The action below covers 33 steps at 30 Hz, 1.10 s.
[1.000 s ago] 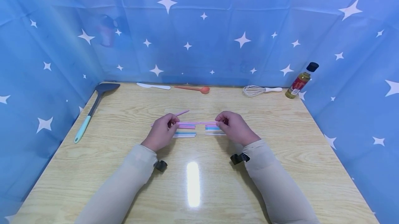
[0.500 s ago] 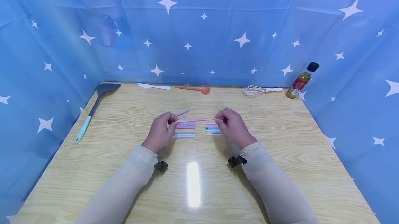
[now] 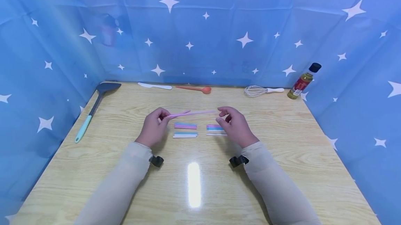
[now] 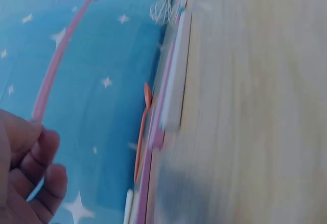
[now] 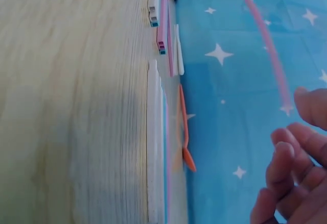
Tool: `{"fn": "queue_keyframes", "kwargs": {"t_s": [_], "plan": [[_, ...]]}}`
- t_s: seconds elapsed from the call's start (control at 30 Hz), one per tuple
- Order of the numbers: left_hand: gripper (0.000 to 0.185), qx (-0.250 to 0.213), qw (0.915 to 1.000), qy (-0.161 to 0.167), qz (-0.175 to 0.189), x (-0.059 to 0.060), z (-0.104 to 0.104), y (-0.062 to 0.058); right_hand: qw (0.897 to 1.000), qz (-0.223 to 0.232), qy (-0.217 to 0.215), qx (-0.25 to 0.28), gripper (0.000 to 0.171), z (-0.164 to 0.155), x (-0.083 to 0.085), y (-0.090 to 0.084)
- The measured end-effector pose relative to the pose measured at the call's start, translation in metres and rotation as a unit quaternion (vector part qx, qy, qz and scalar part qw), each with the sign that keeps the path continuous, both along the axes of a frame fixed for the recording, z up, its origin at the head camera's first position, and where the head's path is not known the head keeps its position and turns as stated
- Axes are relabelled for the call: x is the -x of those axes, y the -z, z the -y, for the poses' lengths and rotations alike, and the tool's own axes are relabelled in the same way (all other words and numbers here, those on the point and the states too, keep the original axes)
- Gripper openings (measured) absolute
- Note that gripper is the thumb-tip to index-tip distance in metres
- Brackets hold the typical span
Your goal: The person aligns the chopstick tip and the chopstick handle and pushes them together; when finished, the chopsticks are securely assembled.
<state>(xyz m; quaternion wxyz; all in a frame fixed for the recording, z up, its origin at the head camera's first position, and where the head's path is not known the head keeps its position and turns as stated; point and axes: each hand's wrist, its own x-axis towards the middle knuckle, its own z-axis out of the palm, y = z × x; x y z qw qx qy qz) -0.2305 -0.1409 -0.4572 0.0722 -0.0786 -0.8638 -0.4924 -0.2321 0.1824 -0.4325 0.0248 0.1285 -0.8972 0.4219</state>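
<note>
- Pink straw [image 4: 54,66]: raised above table [image 3: 282,131], near end in the left hand, far end pointing at the right hand; in the head view its tip stops just short of the right fingertips.
- Spatula [image 3: 95,106]: well left of left hand, dark head, mint handle, lying slanted.
- Left hand [image 3: 152,127]: thumb and finger pinch the straw, other visible fingers curled; black wrist device [image 3: 156,161] below, on pale sleeve [image 3: 119,179].
- White knife [image 3: 155,86]: beyond left hand, near the table's far edge.
- Second pink straw [image 4: 145,193]: lies on table; in head view it shows just right of left fingertips, partly behind the held one.
- Pink-and-blue straws [image 3: 185,126]: on table between hands, nearer left.
- White-and-blue straws [image 3: 185,135]: just this side of those, side by side.
- Orange spoon [image 3: 200,89]: beyond the gap between hands.
- Mixed straws [image 3: 214,128]: pink, blue, white, just left of right hand, partly covered by it.
- Right hand [image 3: 235,126]: relaxed, thumb parted from loosely bent fingers, grip free.
- Whisk [image 3: 272,90]: beyond right hand, to its right.
- Bottle [image 3: 299,85]: farther right of whisk, black cap, red label.
</note>
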Motion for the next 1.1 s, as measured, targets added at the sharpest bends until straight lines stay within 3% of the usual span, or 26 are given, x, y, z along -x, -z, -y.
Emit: {"fn": "queue_keyframes", "kwargs": {"t_s": [0.27,0.43,0.7,0.9,1.1], "plan": [[0.014,0.053,0.993,-0.098,0.039,0.012,0.029,0.01,1.0,0.007,0.005,0.014,0.037,-0.007,0.003,0.001],[0.016,0.079,0.9861,-0.126,0.074,0.013,0.037,0.012,1.0,0.017,-0.002,0.024,0.036,-0.007,0.003,0.002],[0.019,0.114,0.976,-0.138,0.124,0.013,0.04,0.011,0.999,0.022,0.001,0.026,0.035,-0.008,0.004,0.003],[0.02,0.141,0.9674,-0.124,0.17,0.011,0.041,0.01,0.999,0.029,0.005,0.027,0.035,-0.01,0.005,0.004],[0.023,0.157,0.9662,-0.096,0.181,0.011,0.04,0.011,0.999,0.045,0.01,0.029,0.037,-0.015,0.009,0.008]]}}
